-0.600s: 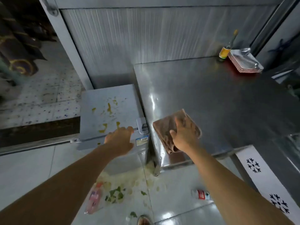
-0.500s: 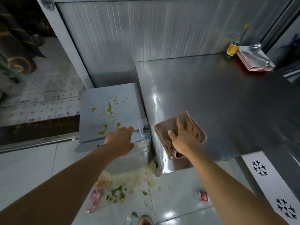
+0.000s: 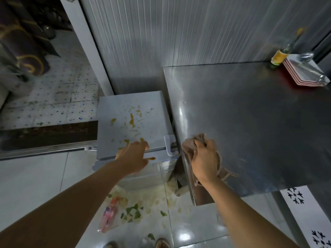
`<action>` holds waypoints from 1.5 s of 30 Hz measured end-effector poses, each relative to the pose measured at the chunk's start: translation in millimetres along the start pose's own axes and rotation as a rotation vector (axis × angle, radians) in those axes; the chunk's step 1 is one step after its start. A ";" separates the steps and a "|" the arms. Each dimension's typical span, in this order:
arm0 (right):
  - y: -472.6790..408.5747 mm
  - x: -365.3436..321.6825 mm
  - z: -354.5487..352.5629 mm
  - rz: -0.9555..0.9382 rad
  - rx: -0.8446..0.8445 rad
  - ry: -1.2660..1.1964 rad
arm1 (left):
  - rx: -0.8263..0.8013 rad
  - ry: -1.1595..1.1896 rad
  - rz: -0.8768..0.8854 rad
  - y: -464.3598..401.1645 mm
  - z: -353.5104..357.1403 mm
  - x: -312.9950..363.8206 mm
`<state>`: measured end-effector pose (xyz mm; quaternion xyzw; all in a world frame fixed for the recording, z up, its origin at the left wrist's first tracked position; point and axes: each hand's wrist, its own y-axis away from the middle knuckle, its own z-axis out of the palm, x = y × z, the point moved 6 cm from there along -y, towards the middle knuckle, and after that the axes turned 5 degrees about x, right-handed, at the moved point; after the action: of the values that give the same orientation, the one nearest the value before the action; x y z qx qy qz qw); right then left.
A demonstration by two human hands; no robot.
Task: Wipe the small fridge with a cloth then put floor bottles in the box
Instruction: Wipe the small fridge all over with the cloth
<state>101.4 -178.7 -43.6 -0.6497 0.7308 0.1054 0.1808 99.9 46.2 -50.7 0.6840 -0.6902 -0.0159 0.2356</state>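
Observation:
The small white fridge (image 3: 132,111) stands left of the steel table, its lid smeared with yellow stains. My left hand (image 3: 133,157) rests on the lid's front edge, fingers bent over it. My right hand (image 3: 206,161) is closed on a bunched brown cloth (image 3: 191,143) at the table's near left corner. A pink-labelled plastic bottle (image 3: 108,217) lies on the floor in front of the fridge. The box is not in view.
The steel table (image 3: 250,122) carries a glass bottle (image 3: 281,55) and a stack of red-edged trays (image 3: 304,72) at its far right corner. Spilled food and green scraps (image 3: 134,212) cover the tiles below the fridge. A doorway threshold (image 3: 48,135) lies to the left.
My right hand has closed and gathered the flat cloth into a bunch, lifting it toward the table's left edge. The left hand stays on the fridge lid.

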 end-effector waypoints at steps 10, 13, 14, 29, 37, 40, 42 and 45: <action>15.2 -119.7 17.7 -0.050 0.028 -0.212 | -0.040 0.198 0.155 15.7 -43.5 -56.8; 10.4 -129.7 46.0 -0.023 0.021 -0.136 | -0.062 0.126 0.147 9.8 -34.0 -92.9; 6.4 -130.5 55.5 -0.012 0.026 -0.130 | -0.063 0.104 0.136 6.8 -30.0 -103.0; 3.7 -98.4 191.1 -0.198 -0.183 0.246 | 0.149 -0.022 0.107 -87.5 1.3 -147.0; -73.7 -104.8 202.5 -0.135 -0.103 0.280 | 0.281 -0.114 0.173 -178.7 -12.5 -134.1; -125.1 -111.5 212.7 -0.138 -0.074 0.294 | 0.310 -0.135 0.120 -207.4 -17.2 -138.2; -159.4 -114.6 217.3 -0.165 -0.086 0.294 | 0.321 -0.140 0.086 -220.3 -16.9 -145.8; -176.5 -114.6 217.4 -0.227 -0.127 0.287 | 0.312 -0.156 0.074 -226.9 -10.3 -154.3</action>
<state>313.8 -13.2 -181.7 -0.7464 0.6630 0.0365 0.0440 308.8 181.6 -166.5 0.6831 -0.7252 0.0472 0.0727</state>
